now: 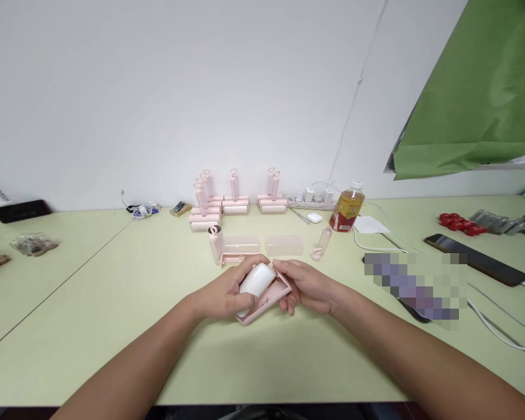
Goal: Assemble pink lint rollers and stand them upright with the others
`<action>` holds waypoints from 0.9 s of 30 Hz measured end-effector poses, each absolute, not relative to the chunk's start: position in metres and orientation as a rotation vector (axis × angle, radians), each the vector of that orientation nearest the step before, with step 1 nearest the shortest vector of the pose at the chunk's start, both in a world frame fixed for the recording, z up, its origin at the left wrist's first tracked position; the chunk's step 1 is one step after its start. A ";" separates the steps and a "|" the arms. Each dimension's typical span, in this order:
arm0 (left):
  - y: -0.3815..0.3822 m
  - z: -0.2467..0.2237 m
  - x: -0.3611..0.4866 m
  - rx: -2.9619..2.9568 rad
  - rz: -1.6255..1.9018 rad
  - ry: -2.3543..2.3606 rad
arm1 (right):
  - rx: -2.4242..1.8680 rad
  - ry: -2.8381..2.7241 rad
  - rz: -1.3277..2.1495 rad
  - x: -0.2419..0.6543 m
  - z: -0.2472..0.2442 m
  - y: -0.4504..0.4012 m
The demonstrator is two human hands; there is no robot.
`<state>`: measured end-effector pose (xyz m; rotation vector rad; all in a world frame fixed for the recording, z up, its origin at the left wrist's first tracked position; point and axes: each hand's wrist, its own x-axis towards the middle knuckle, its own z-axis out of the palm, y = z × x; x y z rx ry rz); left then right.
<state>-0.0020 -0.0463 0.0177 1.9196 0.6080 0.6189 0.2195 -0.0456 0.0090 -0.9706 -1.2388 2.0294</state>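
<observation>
Over the near middle of the table, my left hand (231, 291) is closed around a white lint roll (256, 282), thumb and fingers on its sides. The roll lies tilted, partly inside a pale pink open roller frame (266, 302). My right hand (304, 284) grips the frame's upper right end, thumb and forefinger at the corner near the roll's end. Fingers hide part of where roll and frame meet. Just beyond are a pink handle tube (216, 244) with a heart loop, another pink frame (233, 259) and two clear pink covers (241, 244). A second handle (322, 243) lies right.
Several pink lint rollers (235, 204) with upright handles stand by the wall. A drink bottle (347, 207), a power strip (315, 205) and white cables are at the back right. Farther right lies a dark phone (476, 259) beside a pixelated patch; a black device (21, 210) is far left.
</observation>
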 end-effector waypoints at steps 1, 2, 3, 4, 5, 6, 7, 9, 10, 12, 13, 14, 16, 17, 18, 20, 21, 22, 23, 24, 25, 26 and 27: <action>-0.047 0.020 -0.002 1.942 0.619 0.605 | -0.973 -1.258 2.024 0.219 0.010 -0.047; -0.047 0.022 -0.002 1.964 0.613 0.602 | -0.974 -1.278 2.020 0.218 0.010 -0.048; -0.048 0.024 -0.002 1.986 0.600 0.594 | -0.971 -1.296 2.016 0.217 0.011 -0.048; -0.048 0.026 -0.003 2.007 0.585 0.586 | -0.965 -1.312 2.012 0.217 0.011 -0.049; -0.048 0.027 -0.003 2.026 0.566 0.582 | -0.958 -1.323 2.008 0.216 0.010 -0.049; -0.049 0.029 -0.003 2.042 0.547 0.584 | -0.949 -1.330 2.004 0.216 0.010 -0.049; -0.049 0.030 -0.003 2.057 0.528 0.593 | -0.938 -1.335 1.999 0.216 0.009 -0.049; -0.049 0.031 -0.004 2.085 0.514 0.615 | -0.913 -1.342 1.988 0.216 0.007 -0.049; -0.049 0.032 -0.004 2.099 0.512 0.617 | -0.905 -1.344 1.988 0.216 0.007 -0.049; -0.048 0.033 -0.005 2.123 0.508 0.597 | -0.902 -1.344 1.988 0.215 0.007 -0.049; -0.048 0.033 -0.006 2.131 0.508 0.584 | -0.906 -1.342 1.990 0.215 0.007 -0.049; -0.048 0.034 -0.007 2.139 0.508 0.573 | -0.911 -1.340 1.993 0.215 0.008 -0.049; -0.047 0.034 -0.009 2.152 0.495 0.559 | -0.920 -1.329 2.005 0.214 0.010 -0.050; -0.046 0.034 -0.010 2.156 0.483 0.553 | -0.920 -1.320 2.017 0.214 0.010 -0.050; -0.046 0.033 -0.011 2.158 0.466 0.549 | -0.917 -1.308 2.032 0.214 0.011 -0.050; -0.045 0.031 -0.012 2.165 0.422 0.538 | -0.915 -1.286 2.043 0.214 0.011 -0.050; -0.044 0.030 -0.013 2.173 0.412 0.535 | -0.919 -1.286 2.037 0.214 0.010 -0.050; -0.044 0.028 -0.013 2.186 0.421 0.537 | -0.930 -1.291 2.017 0.215 0.010 -0.049; -0.043 0.026 -0.014 2.203 0.444 0.543 | -0.946 -1.302 1.982 0.215 0.010 -0.049; -0.041 0.024 -0.015 2.224 0.478 0.552 | -0.962 -1.316 1.933 0.216 0.010 -0.048; -0.040 0.022 -0.015 2.248 0.514 0.564 | -0.970 -1.331 1.874 0.217 0.010 -0.047; -0.039 0.021 -0.016 2.276 0.549 0.581 | -0.966 -1.340 1.804 0.217 0.010 -0.047; -0.037 0.019 -0.017 2.309 0.577 0.598 | -0.952 -1.346 1.732 0.218 0.010 -0.046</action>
